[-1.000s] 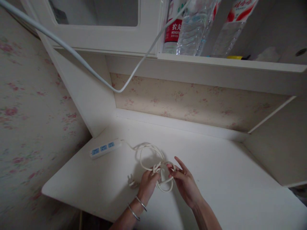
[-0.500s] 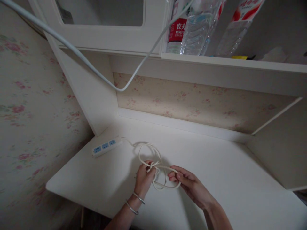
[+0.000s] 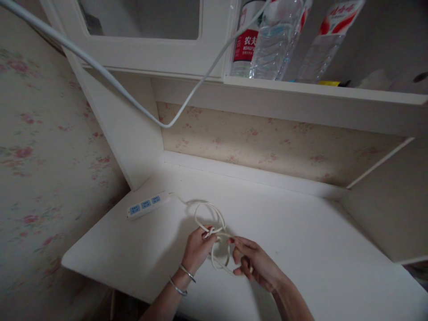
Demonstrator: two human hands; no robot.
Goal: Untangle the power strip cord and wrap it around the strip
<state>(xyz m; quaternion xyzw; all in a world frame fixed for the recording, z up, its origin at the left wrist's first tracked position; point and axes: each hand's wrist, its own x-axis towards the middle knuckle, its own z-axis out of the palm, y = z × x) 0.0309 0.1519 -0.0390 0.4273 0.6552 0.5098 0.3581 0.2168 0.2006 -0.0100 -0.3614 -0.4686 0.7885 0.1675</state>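
The white cord [image 3: 221, 216] is gathered in loose loops above the near part of the bench [image 3: 301, 236], between and in front of the two hands. Its strands cross in a knot-like tangle at the left hand [image 3: 197, 245], which pinches them between thumb and fingers, palm side mostly hidden. One loop stands out beyond that grip, toward the back of the bench; another hangs on the near side, between the hands. The right hand [image 3: 256, 258] pinches a strand at its fingertips just beside the tangle, the remaining fingers curled below; a lower strand runs to those curled fingers, though whether they grip it I cannot tell. Two silver bangles [image 3: 178, 292] circle the left wrist, apart from each other. From the far loop the cord runs leftward along the bench to a white power strip [image 3: 141, 206] with three blue socket faces in a row, lying at a slant near the left side. Behind the bench is a strip of flowered wallpaper [image 3: 250, 136], and more of the same pattern covers the wall at left. Overhead, a thicker white cable [image 3: 127, 93] sags in a V in front of a cabinet door [image 3: 147, 58] with a glazed panel. Right of the door, clear plastic bottles [image 3: 272, 49] with red labels stand on an open shelf [image 3: 301, 92], near a small yellow item [image 3: 329, 83].
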